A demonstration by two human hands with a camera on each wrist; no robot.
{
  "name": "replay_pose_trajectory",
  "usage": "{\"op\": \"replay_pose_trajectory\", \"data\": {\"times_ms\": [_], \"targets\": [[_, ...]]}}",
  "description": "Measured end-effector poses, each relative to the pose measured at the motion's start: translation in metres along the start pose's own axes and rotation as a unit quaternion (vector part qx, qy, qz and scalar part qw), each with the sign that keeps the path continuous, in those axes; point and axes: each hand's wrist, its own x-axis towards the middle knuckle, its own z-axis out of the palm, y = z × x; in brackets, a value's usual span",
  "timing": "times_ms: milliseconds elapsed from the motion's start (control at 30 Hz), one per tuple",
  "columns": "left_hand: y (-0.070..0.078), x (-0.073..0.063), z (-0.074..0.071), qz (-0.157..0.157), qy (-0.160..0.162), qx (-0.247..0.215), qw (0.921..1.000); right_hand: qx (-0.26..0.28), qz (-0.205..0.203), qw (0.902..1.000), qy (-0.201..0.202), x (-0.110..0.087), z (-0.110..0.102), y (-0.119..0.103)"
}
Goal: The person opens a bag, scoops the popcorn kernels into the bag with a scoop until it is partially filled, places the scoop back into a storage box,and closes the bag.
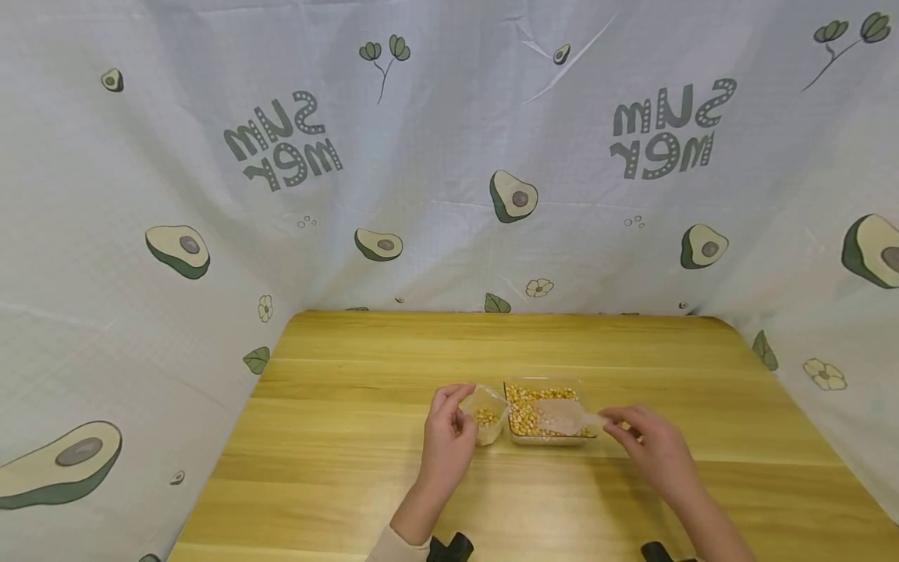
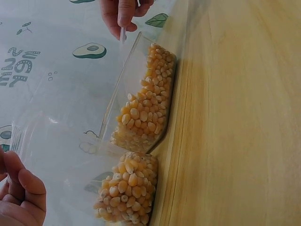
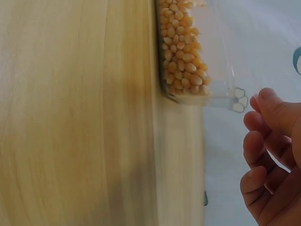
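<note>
My left hand (image 1: 449,433) pinches the upper edge of a clear plastic bag (image 1: 497,400), which stands on the table with its mouth spread. Corn kernels (image 2: 127,190) fill the bottom of the bag. Right beside it is a clear rectangular container (image 1: 551,440), holding more corn kernels (image 2: 146,103). Between thumb and fingers, my right hand (image 1: 649,445) grips the handle of a translucent scoop (image 1: 559,416). The scoop's blade lies over the kernels inside the container. In the right wrist view, fingertips (image 3: 268,94) pinch the thin handle by the container's rim.
The wooden table (image 1: 337,453) extends around the bag and container. A pale curtain (image 1: 435,140) printed with avocados hangs behind the table and along both sides. Black wrist-worn gear (image 1: 453,548) shows at the bottom edge of the head view.
</note>
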Motion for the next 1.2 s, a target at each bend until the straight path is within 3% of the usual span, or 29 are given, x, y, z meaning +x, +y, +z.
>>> {"op": "replay_pose_trajectory", "data": {"times_ms": [333, 833, 1200], "targets": [[-0.001, 0.001, 0.000, 0.000, -0.001, 0.004, 1.0000, 0.027, 0.020, 0.9993, -0.013, 0.002, 0.012, 0.001], [-0.002, 0.000, 0.000, 0.008, 0.001, 0.005, 1.0000, 0.053, 0.045, 0.9975, 0.014, -0.002, 0.022, 0.001], [-0.003, -0.001, 0.000, 0.007, -0.001, 0.010, 0.9999, 0.111, 0.125, 0.9852, 0.035, -0.010, 0.031, 0.007]]}}
